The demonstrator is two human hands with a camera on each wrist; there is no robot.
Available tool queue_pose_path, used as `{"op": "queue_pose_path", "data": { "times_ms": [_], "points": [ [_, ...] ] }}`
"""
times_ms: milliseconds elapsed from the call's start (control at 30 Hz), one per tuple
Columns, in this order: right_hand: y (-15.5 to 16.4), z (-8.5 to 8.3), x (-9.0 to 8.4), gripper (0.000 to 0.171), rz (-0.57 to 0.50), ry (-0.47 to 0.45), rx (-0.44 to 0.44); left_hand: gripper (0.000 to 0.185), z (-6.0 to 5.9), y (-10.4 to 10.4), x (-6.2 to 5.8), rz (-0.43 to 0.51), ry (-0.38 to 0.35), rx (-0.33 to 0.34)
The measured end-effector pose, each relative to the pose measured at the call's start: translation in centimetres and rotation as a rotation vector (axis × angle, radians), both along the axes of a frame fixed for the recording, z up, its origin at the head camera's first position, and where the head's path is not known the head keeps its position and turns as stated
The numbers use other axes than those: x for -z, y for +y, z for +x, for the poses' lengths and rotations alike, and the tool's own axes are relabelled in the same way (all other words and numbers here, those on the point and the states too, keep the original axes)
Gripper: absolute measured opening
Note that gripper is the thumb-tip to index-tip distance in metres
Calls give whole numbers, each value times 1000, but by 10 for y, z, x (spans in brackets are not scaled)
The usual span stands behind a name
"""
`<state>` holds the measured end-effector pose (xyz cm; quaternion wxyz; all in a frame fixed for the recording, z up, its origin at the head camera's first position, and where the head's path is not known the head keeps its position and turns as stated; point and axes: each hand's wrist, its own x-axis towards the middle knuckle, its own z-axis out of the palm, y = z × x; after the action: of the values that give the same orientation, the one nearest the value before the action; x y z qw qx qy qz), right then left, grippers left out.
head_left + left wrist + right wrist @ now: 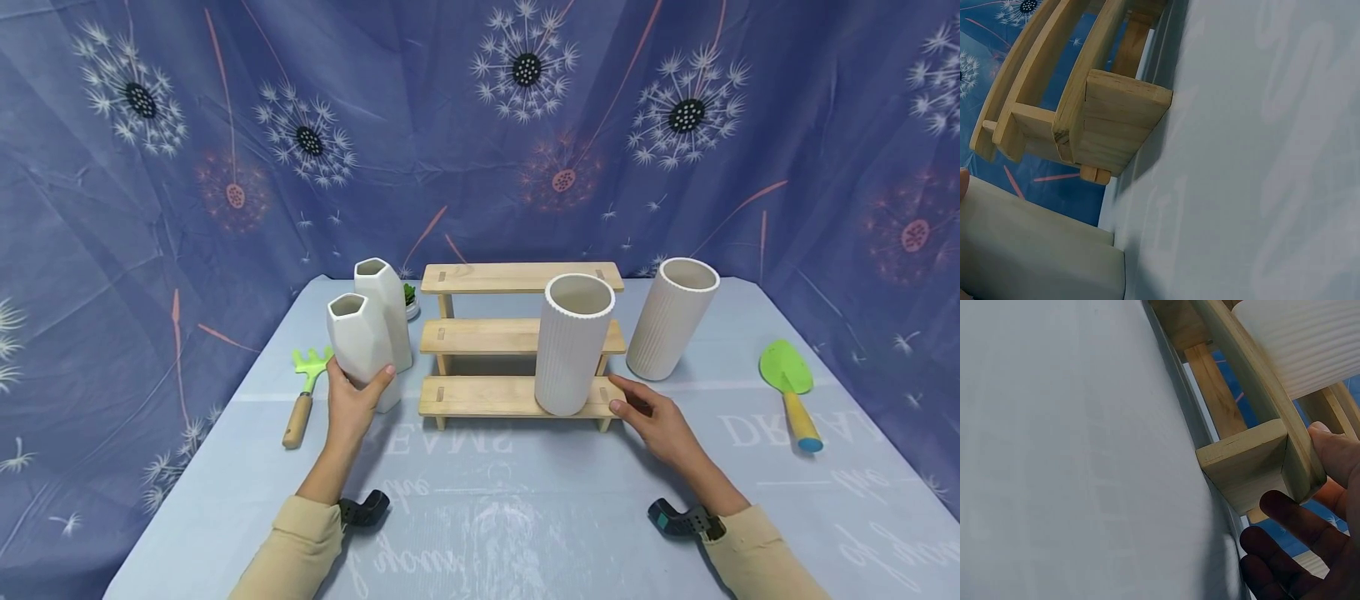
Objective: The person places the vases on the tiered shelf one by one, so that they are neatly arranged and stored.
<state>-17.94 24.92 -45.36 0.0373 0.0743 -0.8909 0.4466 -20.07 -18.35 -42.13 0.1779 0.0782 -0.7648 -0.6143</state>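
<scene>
My left hand [351, 410] grips the lower part of a white faceted vase [362, 337], which stands left of a three-step wooden shelf [480, 396]. Close behind it is a second faceted vase [388, 304]. In the left wrist view the vase [1035, 250] shows at lower left, with only a bit of a finger at the edge. My right hand [656, 423] pinches the right end of the shelf's bottom step; in the right wrist view the thumb lies on top of the board and fingers are below. On that step a white ribbed vase [572, 350] stands upright.
Another ribbed vase [670, 321] stands right of the shelf. A green hand rake [300, 412] lies at left, a green trowel with a yellow handle [797, 408] at right. A small potted plant [411, 302] sits behind the faceted vases. A patterned blue curtain [450, 125] hangs behind the table.
</scene>
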Motion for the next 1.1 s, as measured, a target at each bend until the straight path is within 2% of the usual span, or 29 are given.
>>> {"op": "queue_pose_path", "data": {
  "times_ms": [200, 700, 900, 1100],
  "points": [
    [1, -2, 2, 51, 5, -11, 9, 83, -3, 1, 1, 0, -5, -12],
    [-1, -1, 1, 51, -2, 5, 4, 78, 0, 0, 1, -45, 18, -71],
    [-1, 0, 2, 51, -9, 5, 2, 77, 3, -1, -1, -25, 32, -60],
    [0, -2, 2, 51, 0, 1, 2, 76, 9, 0, -8, 15, 69, -35]
  ]
}}
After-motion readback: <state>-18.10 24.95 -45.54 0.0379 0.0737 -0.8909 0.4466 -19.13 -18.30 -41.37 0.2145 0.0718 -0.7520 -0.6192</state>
